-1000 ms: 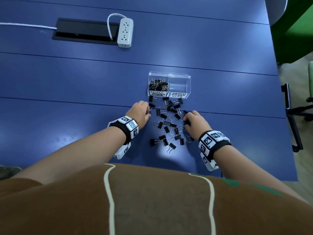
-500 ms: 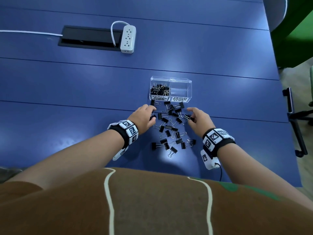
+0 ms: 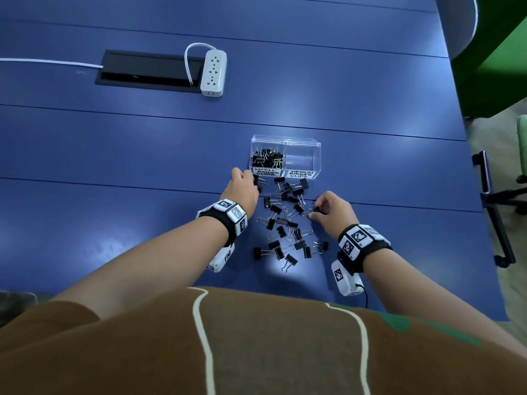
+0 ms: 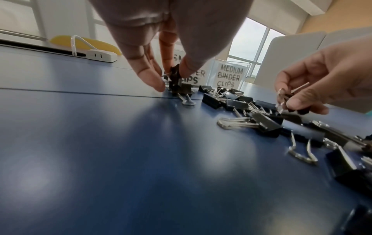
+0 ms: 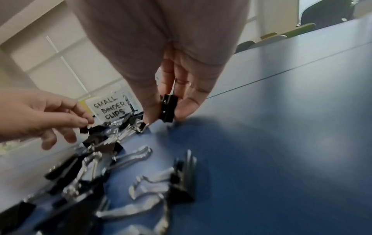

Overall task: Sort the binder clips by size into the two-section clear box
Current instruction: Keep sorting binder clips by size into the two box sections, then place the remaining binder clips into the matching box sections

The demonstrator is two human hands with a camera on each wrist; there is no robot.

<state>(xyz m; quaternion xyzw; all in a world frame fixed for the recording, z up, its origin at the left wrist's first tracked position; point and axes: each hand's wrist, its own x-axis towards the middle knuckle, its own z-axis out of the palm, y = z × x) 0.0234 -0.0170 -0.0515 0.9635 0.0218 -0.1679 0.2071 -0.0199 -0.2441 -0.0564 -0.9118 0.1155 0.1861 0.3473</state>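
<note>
A clear two-section box (image 3: 302,145) stands on the blue table; its left section, labelled small binder clips, holds several black clips (image 3: 266,158), and the right section, labelled medium, looks bare. Several black binder clips (image 3: 285,223) lie scattered in front of it. My left hand (image 3: 242,189) is at the pile's far left, just before the box, and pinches a black clip (image 4: 174,74) between thumb and fingers. My right hand (image 3: 332,208) at the pile's right edge pinches another black clip (image 5: 168,109) just above the table.
A white power strip (image 3: 214,72) with its cable lies by a black cable tray (image 3: 148,71) at the back. The table's right edge (image 3: 470,172) drops to a floor with a black chair base (image 3: 496,206). My brown shirt fills the foreground.
My left hand has moved forward to the clips just in front of the box and taken hold of one. My right hand has lifted a clip off the pile's right side.
</note>
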